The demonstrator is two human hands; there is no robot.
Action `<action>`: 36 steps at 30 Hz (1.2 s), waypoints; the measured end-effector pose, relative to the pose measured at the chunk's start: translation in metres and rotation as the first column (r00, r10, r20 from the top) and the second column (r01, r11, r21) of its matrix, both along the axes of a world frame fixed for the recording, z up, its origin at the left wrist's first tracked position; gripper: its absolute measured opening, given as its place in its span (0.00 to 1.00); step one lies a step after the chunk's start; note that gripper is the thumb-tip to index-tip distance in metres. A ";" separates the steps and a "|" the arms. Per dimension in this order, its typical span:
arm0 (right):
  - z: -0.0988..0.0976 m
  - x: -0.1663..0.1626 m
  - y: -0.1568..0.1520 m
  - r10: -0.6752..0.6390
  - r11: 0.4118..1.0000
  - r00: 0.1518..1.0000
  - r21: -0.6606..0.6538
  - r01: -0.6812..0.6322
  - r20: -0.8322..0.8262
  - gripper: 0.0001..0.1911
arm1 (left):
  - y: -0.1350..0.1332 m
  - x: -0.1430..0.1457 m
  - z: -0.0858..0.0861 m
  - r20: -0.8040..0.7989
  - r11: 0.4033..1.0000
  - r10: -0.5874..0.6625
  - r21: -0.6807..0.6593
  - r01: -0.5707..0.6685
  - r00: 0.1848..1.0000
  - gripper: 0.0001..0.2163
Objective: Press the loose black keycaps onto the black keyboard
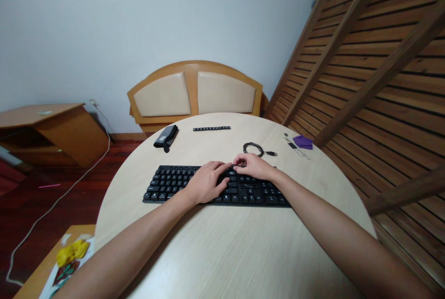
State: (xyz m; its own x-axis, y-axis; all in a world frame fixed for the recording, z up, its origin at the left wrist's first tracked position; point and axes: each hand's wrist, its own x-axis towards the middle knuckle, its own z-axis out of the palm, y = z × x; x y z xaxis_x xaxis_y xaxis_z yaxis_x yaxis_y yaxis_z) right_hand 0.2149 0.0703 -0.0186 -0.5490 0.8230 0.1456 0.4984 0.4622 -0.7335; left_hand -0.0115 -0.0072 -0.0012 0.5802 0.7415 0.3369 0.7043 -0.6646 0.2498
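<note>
A black keyboard (167, 184) lies across the middle of a round pale wooden table (225, 252). My left hand (206, 183) rests on the keys at the keyboard's centre, fingers curled down onto them. My right hand (252, 165) sits at the keyboard's far edge, its fingertips pinched together right beside the left hand's fingertips. What the pinch holds is too small to see. A row of loose black keycaps (212, 128) lies in a line farther back on the table.
A coiled black USB cable (257, 149) lies just behind the keyboard. A grey pouch (166, 136) sits at the back left, a purple cloth (303, 142) and thin tools (295, 146) at the back right. Wooden slatted frame (375, 72) leans on the right; a headboard (194, 92) stands behind.
</note>
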 end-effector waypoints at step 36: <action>0.004 0.002 0.000 0.090 0.996 0.994 -0.016 -0.092 -0.063 0.12 | 0.002 -0.001 -0.002 -0.018 1.000 -0.012 -0.010 0.011 1.000 0.17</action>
